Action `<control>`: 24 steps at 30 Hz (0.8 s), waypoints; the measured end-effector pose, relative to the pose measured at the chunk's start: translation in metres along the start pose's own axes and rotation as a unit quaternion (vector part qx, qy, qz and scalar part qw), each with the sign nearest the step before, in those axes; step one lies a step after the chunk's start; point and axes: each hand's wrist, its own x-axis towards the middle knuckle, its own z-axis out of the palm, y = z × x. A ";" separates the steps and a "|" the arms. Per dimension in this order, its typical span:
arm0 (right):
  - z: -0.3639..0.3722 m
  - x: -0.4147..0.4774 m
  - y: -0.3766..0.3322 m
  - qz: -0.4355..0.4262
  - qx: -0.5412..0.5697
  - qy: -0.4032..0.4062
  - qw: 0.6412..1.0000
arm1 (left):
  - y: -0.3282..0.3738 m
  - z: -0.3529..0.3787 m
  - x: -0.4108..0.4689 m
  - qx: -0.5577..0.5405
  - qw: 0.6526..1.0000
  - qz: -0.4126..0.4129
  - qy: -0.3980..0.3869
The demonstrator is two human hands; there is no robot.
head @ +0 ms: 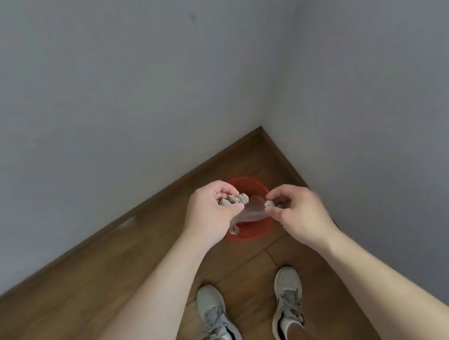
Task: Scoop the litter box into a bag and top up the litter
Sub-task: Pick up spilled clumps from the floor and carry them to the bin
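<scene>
I stand in a corner of the room. My left hand (209, 211) is up in front of me, and its fingers are curled round a few grey-brown bumpy litter clumps (235, 199). My right hand (296, 213) is just beside it, and its fingers pinch one small grey litter clump (269, 203). A thin see-through plastic bag (250, 214) hangs between my two hands and touches both. I cannot tell which hand holds the bag's edge. Under my hands sits a round red plastic bin (252, 235) on the brown wooden floor (90, 291). The bin is close to the corner where the two grey walls (88, 88) meet. The bag hangs over the bin. My two grey lace-up shoes (214, 317) stand on the floor, near the bin.
</scene>
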 end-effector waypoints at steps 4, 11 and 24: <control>0.039 0.057 0.053 0.001 -0.007 -0.028 1.000 | -0.055 0.041 0.050 0.013 1.000 -0.021 -0.005; 0.108 0.125 0.146 0.007 -0.038 -0.047 0.998 | -0.161 0.108 0.111 0.074 0.997 -0.028 -0.009; 0.162 0.175 0.221 0.041 -0.027 -0.072 0.996 | -0.257 0.176 0.150 0.056 0.997 -0.024 -0.053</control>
